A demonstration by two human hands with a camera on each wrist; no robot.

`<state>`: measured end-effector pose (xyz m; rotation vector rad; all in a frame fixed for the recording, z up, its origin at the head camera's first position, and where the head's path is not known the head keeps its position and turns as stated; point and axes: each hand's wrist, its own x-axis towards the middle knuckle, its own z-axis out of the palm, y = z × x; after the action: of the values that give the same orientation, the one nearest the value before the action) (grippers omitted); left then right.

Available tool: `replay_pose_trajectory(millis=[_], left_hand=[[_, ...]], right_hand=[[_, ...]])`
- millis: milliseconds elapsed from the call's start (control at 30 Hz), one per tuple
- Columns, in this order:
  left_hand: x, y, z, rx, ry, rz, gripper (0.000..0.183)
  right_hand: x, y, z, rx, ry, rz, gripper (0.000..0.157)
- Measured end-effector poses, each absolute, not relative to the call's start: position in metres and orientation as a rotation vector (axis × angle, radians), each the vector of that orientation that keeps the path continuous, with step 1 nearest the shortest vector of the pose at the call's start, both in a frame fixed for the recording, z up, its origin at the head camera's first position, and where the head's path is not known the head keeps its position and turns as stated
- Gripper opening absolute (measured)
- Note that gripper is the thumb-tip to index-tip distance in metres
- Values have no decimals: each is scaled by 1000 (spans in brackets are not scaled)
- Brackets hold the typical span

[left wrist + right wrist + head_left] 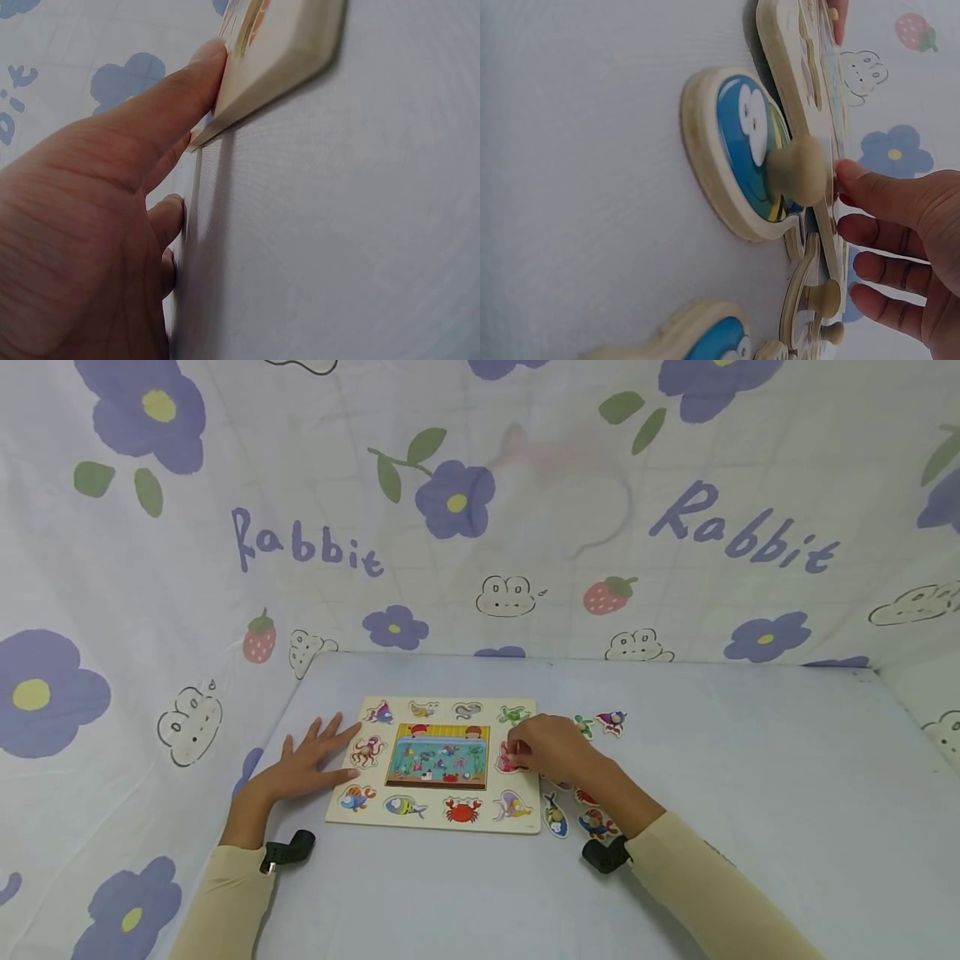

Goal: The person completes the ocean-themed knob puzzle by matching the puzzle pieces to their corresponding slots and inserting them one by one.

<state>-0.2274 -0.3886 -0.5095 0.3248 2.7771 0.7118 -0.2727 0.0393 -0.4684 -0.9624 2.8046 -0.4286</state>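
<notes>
A wooden peg puzzle board (432, 823) printed with sea animals around an aquarium picture lies flat on the table. My left hand (306, 767) is spread at its left edge; the thumb and a fingertip touch the board, and the left wrist view shows the thumb (169, 112) on its rim. Over the right side of the board, my right hand (553, 747) pinches a pink puzzle piece (508, 762), mostly covered by the fingers. Its exact animal shape cannot be made out. In the right wrist view the thumb and fingers of the right hand (911, 232) come together at the board.
Loose knobbed pieces lie right of the board: a blue-and-yellow fish (555, 817), a blue-and-orange piece (597, 823), a purple fish (612, 721) and a green turtle (583, 726). Others sit partly under the right hand. A patterned curtain (450, 568) hangs behind the table (750, 777).
</notes>
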Motion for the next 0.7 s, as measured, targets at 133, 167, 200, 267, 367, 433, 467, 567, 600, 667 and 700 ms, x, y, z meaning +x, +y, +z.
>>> replay_pose_trajectory(millis=[133, 167, 200, 267, 367, 433, 467, 567, 600, 667, 700], left_hand=[[-227, -389, -510, 325, 2777, 712, 85], [-227, -389, -509, 324, 2776, 714, 85], [-227, -388, -509, 323, 2775, 715, 85], [-227, -389, -506, 319, 2774, 714, 85], [-227, -388, -504, 317, 2776, 715, 85], [-228, -388, -503, 314, 2782, 717, 85], [-227, -388, -504, 314, 2782, 716, 85], [-227, -388, -506, 326, 2784, 715, 85], [-227, -387, -507, 327, 2784, 710, 85], [-227, -387, -507, 335, 2787, 701, 85], [-227, -387, -507, 339, 2790, 700, 85]], right_hand=[[-272, 38, -467, -967, 2802, -440, 10], [-272, 38, -467, -967, 2802, -438, 11], [-272, 38, -467, -969, 2802, -437, 11], [-273, 37, -466, -972, 2805, -432, 11], [-274, 37, -465, -974, 2811, -435, 12], [-273, 37, -465, -965, 2813, -441, 13], [-273, 38, -465, -960, 2813, -443, 15], [-269, 43, -465, -926, 2820, -440, 20], [-267, 45, -464, -912, 2823, -439, 22], [-262, 50, -462, -898, 2837, -449, 24], [-260, 52, -459, -889, 2848, -457, 25]])
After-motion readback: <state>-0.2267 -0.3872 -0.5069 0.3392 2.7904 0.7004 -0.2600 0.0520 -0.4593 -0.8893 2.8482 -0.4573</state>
